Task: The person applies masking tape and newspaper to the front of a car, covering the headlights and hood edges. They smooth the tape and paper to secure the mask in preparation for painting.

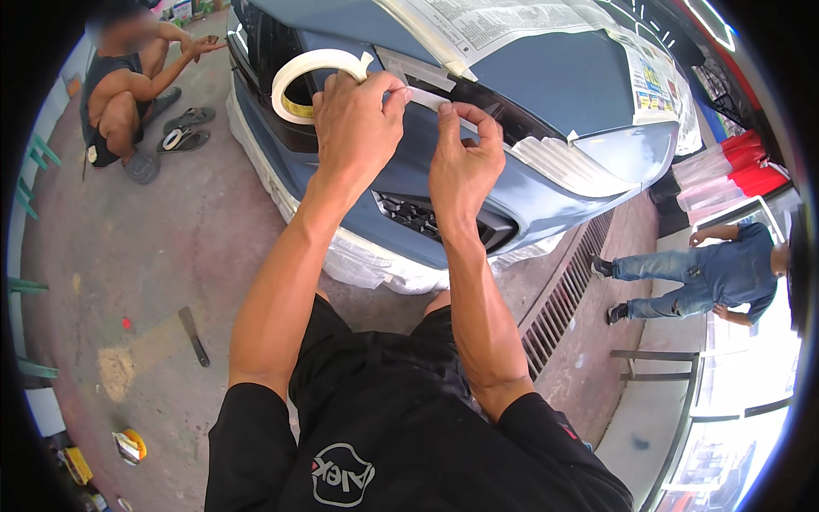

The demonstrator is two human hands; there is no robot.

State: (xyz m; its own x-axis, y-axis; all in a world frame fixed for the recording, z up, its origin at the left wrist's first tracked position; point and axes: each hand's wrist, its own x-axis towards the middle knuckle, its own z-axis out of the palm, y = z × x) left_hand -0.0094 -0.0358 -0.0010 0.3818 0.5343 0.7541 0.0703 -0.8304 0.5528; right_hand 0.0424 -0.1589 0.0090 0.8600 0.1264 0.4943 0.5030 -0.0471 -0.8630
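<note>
A roll of cream masking tape (283,78) hangs from my left hand (358,124), whose fingers are closed around it. Between my two hands a short pale strip of tape (426,98) is stretched, its left end pinched by my left fingertips. The thumb and forefinger of my right hand (467,162) pinch its other end. Both hands are over the front of a matte grey-blue car (546,209), close to a dark slot along its nose. Pale tape (418,70) lines the slot's upper edge, and overlapping strips (567,166) cover the area on the right.
Newspaper (520,17) is taped over the car's upper part. A person (124,85) squats at far left near sandals (183,141); another person (699,273) stands at right by a floor drain grate (567,294). A scraper (194,337) lies on the concrete floor.
</note>
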